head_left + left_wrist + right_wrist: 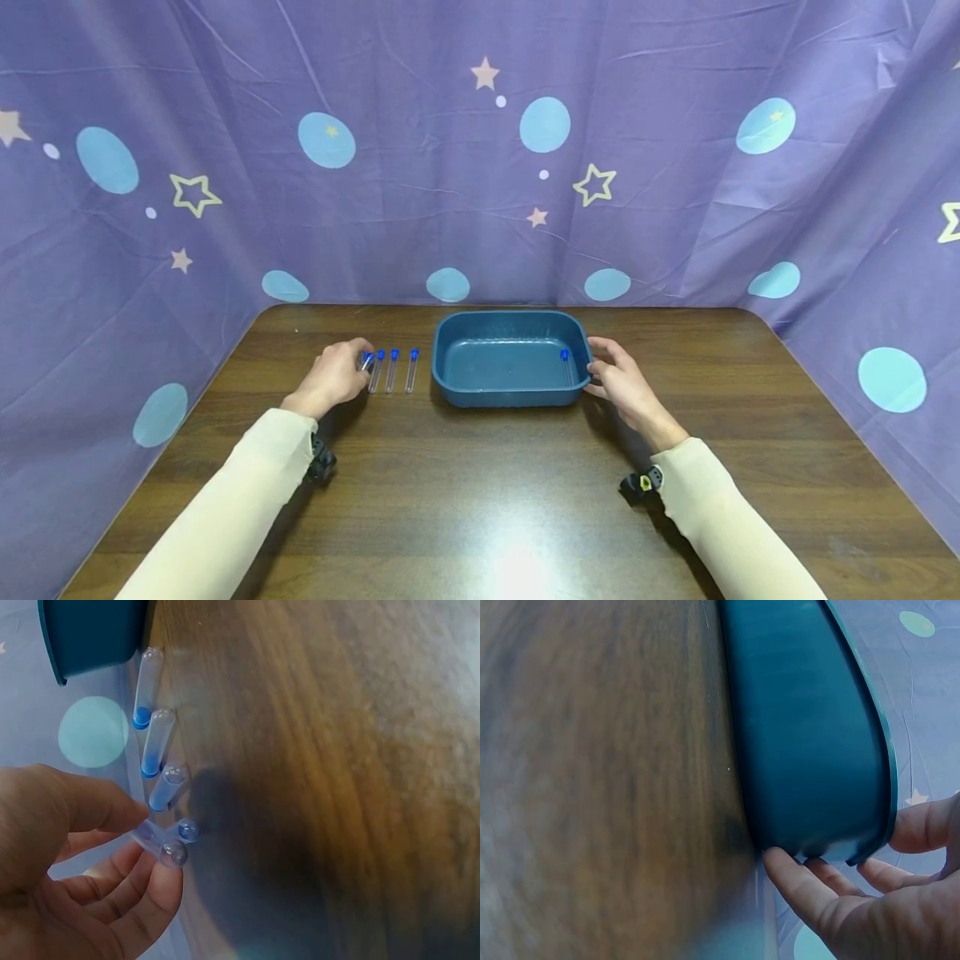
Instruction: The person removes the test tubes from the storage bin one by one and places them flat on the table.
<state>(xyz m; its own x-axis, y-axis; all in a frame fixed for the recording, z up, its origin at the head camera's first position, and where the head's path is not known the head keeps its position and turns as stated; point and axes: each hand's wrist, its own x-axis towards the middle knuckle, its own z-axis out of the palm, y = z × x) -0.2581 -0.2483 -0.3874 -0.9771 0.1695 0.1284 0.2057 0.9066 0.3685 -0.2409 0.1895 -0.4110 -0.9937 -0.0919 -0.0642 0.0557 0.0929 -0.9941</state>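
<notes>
My left hand [335,375], at the left of the table, pinches a clear test tube [163,846] between thumb and fingers. Close beside it is another test tube [188,829], partly hidden by the hand in the head view. More blue-capped test tubes [411,372] lie in a row to the right, toward a dark teal plastic basin [510,399]. One blue-capped tube [566,367] lies inside the basin near its right end. My right hand [624,385] holds that end, with the thumb [922,826] at the rim and the fingers [799,885] along the outer wall.
The basin stands near the back of the brown wooden table [450,483]. A purple curtain [420,167] with stars and blue spots hangs behind and at both sides. Each wrist wears a small black camera mount.
</notes>
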